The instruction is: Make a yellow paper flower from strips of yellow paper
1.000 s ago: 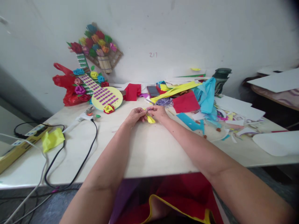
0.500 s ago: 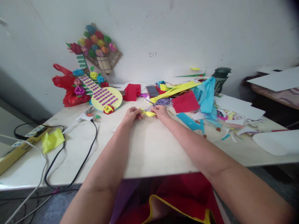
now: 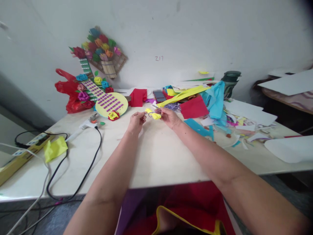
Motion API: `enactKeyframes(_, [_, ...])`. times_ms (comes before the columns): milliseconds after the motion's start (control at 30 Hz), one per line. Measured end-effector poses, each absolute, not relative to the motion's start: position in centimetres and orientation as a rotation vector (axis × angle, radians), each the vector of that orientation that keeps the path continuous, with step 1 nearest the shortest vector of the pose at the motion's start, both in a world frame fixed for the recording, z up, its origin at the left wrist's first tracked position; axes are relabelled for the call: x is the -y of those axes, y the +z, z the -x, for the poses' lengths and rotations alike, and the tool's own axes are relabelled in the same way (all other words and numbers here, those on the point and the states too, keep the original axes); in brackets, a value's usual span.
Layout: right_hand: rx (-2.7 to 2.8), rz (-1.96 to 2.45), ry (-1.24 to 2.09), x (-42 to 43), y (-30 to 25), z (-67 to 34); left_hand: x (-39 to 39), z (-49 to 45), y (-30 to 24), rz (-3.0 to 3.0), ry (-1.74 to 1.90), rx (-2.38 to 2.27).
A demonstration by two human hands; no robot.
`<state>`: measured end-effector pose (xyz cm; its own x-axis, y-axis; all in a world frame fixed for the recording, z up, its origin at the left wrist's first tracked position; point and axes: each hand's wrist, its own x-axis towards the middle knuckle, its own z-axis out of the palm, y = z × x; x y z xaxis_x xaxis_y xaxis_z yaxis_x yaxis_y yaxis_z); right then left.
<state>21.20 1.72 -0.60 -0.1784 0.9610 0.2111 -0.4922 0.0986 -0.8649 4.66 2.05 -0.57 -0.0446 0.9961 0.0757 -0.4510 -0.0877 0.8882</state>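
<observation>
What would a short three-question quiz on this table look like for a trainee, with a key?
1. True or false: the left hand and right hand are clasped together.
2. Which stands behind the white sheets, near the wall?
A) red bag
B) dark green bottle
C) power strip
3. Fill in: the crumpled sheet by the power strip is ____ in colour.

Key: 1. False; they are apart, with a yellow piece between. 2. B. 3. Yellow.

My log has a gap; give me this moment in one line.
left grip: pinched, contents unclear | right grip: pinching yellow paper | purple string: beyond right grip | toy guitar: left of left grip
</observation>
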Motion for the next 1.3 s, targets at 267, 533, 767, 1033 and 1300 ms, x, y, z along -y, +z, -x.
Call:
enactKeyframes(267, [1.139,0.621,1.545,-1.2,-0.1,-20.5,-1.0,-5.7,0.4,-0.869,1.359,-0.609])
enactKeyframes(533, [1.11,0.744,1.383,-1.5,-0.3,-20.7,-1.6,-5.9,-0.2,-0.978,1.248,-0.797])
enactKeyframes(767, [1.177,0.742,1.258,-2.3,-1.1,-21.8,-1.5,-5.4,-0.8,-0.966,1.287,-0.964])
enactKeyframes(1033, [1.645,0.756,0.859,-0.3,0.5,-20.4,-1.5,-5.7,-0.7,-1.016,1.15,-0.866])
enactKeyframes(1300, [1.417,1.051,0.9,-1.9,-0.3,-21.6,-2.0,-5.2,-1.1,-0.997,1.21,-0.787])
